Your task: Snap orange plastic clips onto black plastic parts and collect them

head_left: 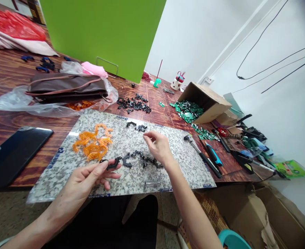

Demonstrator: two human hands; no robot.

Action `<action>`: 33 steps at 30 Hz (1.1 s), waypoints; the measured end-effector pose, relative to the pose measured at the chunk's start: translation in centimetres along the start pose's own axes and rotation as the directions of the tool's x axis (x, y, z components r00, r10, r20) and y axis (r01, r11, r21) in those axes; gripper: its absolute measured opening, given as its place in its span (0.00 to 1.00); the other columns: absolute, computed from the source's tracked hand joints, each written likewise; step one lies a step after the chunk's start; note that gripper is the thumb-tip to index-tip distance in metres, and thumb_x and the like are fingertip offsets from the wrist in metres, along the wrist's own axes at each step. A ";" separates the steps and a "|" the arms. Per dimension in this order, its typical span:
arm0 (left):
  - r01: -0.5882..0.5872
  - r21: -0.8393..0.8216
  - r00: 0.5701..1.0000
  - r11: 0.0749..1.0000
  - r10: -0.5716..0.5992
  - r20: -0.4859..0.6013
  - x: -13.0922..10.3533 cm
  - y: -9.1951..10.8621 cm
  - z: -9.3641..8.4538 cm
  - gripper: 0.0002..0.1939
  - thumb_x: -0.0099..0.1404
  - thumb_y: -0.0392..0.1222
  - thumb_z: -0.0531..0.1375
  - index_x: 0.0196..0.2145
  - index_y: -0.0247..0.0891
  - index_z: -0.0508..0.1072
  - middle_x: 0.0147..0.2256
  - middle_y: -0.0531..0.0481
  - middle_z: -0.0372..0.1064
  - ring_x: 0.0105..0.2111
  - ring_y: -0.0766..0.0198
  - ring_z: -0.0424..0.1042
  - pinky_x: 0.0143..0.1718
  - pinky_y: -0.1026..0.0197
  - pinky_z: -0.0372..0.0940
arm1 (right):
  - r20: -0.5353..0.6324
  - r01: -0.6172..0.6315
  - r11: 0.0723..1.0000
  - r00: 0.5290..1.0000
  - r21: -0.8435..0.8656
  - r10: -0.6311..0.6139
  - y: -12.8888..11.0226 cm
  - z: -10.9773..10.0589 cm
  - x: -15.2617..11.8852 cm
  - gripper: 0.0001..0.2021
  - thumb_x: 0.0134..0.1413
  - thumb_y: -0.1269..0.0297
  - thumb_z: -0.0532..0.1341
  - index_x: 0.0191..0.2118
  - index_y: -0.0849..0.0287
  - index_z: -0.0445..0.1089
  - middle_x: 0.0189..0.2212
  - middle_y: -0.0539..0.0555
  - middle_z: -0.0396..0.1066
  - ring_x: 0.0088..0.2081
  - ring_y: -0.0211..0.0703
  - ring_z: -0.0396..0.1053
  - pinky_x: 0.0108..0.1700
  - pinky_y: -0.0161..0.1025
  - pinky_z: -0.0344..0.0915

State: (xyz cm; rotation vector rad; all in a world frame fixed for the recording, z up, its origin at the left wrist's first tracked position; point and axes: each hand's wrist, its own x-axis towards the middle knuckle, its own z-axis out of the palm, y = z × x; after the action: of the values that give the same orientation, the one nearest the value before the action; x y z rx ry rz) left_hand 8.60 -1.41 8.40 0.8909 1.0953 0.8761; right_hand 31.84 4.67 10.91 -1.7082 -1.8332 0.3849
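Observation:
My left hand [86, 178] pinches a black curved plastic piece [113, 164] between thumb and fingers, above the front of a grey speckled board [186, 174]. My right hand [158, 147] is over the board's middle, thumb and fingertips closed together; whatever they hold is too small to make out. Thin pale slivers [138, 139] lie just left of those fingertips. Between the hands is a row of black curved pieces [127, 160], partly behind my right wrist. Further back sit more black pieces [141, 128]. A pile of translucent orange curved pieces [94, 145] rests on the left.
A black tablet [17, 152] lies left of the board. Behind it are a brown bag [68, 86] and a heap of black parts [134, 104]. Right of the board are a hammer [202, 155], a blue-handled tool [213, 154] and a tipped carton [209, 100] spilling green circuit boards [190, 110].

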 end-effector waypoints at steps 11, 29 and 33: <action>0.015 -0.085 1.000 0.996 -0.013 0.027 -0.2 0.2 0.1 0.20 0.52 0.55 0.70 0.34 0.33 0.82 0.29 0.43 0.81 0.20 0.67 0.69 0.26 0.65 0.67 | 0.074 -0.218 0.928 0.965 -0.302 0.251 3.6 1.5 3.2 0.05 0.59 0.64 0.63 0.35 0.55 0.77 0.36 0.54 0.77 0.40 0.47 0.72 0.40 0.38 0.61; -0.008 -0.169 0.991 0.986 0.031 0.133 -0.2 -0.9 0.5 0.24 0.54 0.61 0.69 0.39 0.38 0.83 0.38 0.44 0.82 0.27 0.65 0.76 0.33 0.67 0.70 | 0.040 -0.216 0.957 0.973 -0.196 0.228 4.7 1.9 2.4 0.04 0.53 0.69 0.64 0.34 0.59 0.76 0.30 0.53 0.77 0.34 0.45 0.72 0.38 0.37 0.63; -0.028 -0.142 0.990 0.989 0.048 0.135 -0.1 -1.4 0.3 0.23 0.57 0.60 0.67 0.40 0.39 0.82 0.39 0.45 0.82 0.29 0.65 0.75 0.35 0.67 0.69 | -0.054 -0.177 0.980 0.984 -0.089 0.172 4.6 1.2 2.0 0.05 0.55 0.67 0.61 0.32 0.59 0.76 0.30 0.53 0.76 0.32 0.43 0.71 0.39 0.39 0.65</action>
State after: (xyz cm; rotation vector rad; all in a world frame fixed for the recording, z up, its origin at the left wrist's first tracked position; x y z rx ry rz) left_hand 9.02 -2.07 7.23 0.8450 0.8884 0.8978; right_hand 34.82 7.41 7.75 -1.9336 -1.6977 0.3314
